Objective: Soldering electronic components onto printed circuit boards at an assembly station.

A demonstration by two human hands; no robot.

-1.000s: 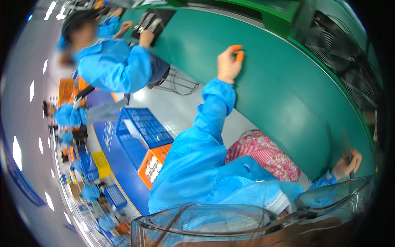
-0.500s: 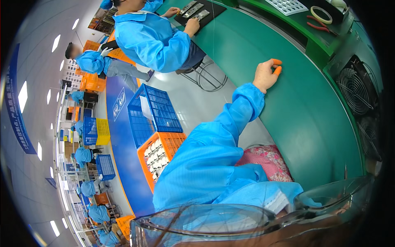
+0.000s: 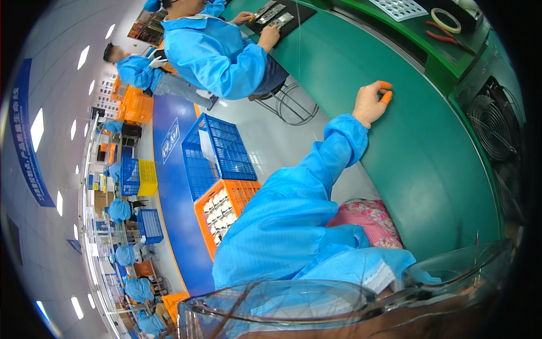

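My left hand (image 3: 370, 103) lies flat on the green table (image 3: 429, 147), far out at the end of my blue sleeve (image 3: 316, 175). Orange finger cots cover its fingertips, and nothing is in it. My right hand is out of the picture. A pink patterned cushion (image 3: 370, 220) sits under me at the table's edge. The clear rim of what I wear on my head (image 3: 339, 299) crosses the bottom of the view.
A co-worker in a blue coat (image 3: 217, 53) handles parts on a black tray (image 3: 274, 14) further along the table. A blue crate (image 3: 226, 150) and an orange crate of parts (image 3: 226, 209) stand on the floor. Tape roll (image 3: 446, 20), red-handled pliers (image 3: 449, 37) and fans (image 3: 494, 133) are to the right.
The view has swung, so the table end with my right hand has left the picture. My left hand still rests on the same spot of the green table.
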